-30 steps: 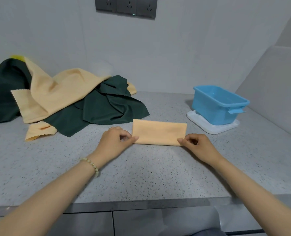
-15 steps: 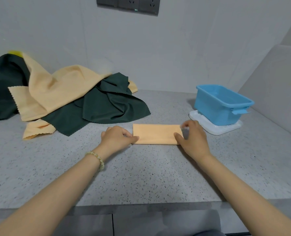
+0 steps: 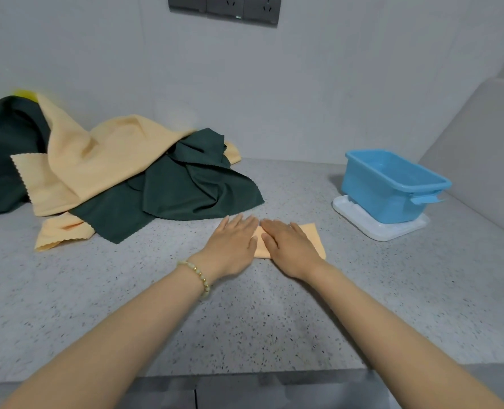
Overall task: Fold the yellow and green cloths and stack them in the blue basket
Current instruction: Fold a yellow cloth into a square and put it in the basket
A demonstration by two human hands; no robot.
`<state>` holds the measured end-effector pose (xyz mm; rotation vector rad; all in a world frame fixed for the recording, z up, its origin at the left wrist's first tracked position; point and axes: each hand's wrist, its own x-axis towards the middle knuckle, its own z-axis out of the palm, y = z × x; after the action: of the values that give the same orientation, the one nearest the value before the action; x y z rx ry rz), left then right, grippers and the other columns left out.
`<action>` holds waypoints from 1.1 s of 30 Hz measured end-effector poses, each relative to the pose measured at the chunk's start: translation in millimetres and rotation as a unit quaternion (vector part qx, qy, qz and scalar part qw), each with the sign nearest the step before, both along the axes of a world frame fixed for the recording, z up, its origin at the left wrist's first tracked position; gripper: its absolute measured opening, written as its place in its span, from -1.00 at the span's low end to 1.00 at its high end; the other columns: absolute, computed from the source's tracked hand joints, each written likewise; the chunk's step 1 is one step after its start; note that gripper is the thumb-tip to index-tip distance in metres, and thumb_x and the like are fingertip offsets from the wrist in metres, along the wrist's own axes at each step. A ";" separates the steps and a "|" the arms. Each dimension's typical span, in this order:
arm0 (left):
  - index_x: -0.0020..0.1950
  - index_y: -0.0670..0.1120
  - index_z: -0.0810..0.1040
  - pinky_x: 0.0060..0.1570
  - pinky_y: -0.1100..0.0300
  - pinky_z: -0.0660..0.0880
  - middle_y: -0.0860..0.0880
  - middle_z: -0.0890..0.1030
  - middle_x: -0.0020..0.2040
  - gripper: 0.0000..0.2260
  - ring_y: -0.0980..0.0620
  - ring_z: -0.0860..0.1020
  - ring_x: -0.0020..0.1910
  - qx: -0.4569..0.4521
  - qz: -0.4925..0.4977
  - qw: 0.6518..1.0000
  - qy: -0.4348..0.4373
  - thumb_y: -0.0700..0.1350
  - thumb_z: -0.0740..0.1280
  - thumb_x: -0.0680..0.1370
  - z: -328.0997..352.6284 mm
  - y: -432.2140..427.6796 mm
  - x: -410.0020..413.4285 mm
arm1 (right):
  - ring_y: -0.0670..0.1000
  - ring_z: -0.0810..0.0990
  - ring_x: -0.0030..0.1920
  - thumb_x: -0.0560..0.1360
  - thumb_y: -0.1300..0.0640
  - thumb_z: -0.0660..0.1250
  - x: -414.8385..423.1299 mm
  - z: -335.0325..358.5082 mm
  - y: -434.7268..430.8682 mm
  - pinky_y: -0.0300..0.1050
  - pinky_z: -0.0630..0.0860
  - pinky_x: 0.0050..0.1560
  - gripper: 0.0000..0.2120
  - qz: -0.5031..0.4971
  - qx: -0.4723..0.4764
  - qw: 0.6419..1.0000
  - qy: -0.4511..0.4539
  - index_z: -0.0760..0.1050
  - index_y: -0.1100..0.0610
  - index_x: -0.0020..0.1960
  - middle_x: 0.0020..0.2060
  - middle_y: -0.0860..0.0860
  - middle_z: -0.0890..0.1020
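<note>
Now the folded yellow cloth lies on the tabletop, long axis left-right, beneath both hands: left hand and right hand press it flat with straight fingers, gripping nothing. The blue basket stands far right, closer to the right hand.

On the speckled grey stone surface, the left hand and right hand lie side by side on the small folded yellow cloth. The heap of loose yellow and green cloths lies behind them to the left. The blue plastic basket stands to the right on a white tray.
</note>
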<state>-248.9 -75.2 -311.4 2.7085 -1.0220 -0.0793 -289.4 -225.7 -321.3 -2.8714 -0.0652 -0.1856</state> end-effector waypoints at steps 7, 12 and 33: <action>0.58 -0.05 -0.12 0.48 0.13 -0.22 0.04 -0.10 0.58 -0.53 0.08 -0.11 0.54 0.006 0.019 1.000 -0.002 0.01 -0.16 0.68 -13.4 -2.6 6.7 | -0.03 0.13 0.46 0.66 -0.02 -0.07 8.9 -3.7 -8.5 -0.15 -0.07 0.43 -0.55 0.015 -0.046 0.999 -0.003 0.13 0.05 0.52 0.48 -0.05 0.24; 0.58 -0.06 -0.14 0.49 0.13 -0.25 0.04 -0.13 0.58 -0.53 0.09 -0.16 0.54 0.011 0.019 1.000 -0.009 0.01 -0.16 0.68 -16.6 -2.6 9.0 | -0.10 -0.10 0.53 0.65 -0.09 -0.14 9.2 -6.2 -17.0 -0.17 -0.26 0.46 -0.48 0.025 -0.035 0.998 0.049 -0.07 0.05 0.56 0.55 -0.08 0.01; 0.25 -0.13 0.40 0.30 0.06 0.23 -0.06 -0.16 0.58 -0.69 -0.09 0.26 0.32 0.095 0.038 0.995 -0.005 -0.10 -0.06 0.67 24.2 -11.1 13.9 | 0.09 0.60 0.04 0.58 0.07 0.25 -40.2 42.5 -84.9 0.02 0.50 0.20 -0.70 -0.230 0.344 0.910 0.024 0.47 0.25 0.20 0.06 0.14 0.60</action>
<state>-235.0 -86.4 -287.2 2.9184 -0.9569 -0.1555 -329.6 -310.5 -278.8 -2.1352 0.5744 -0.1797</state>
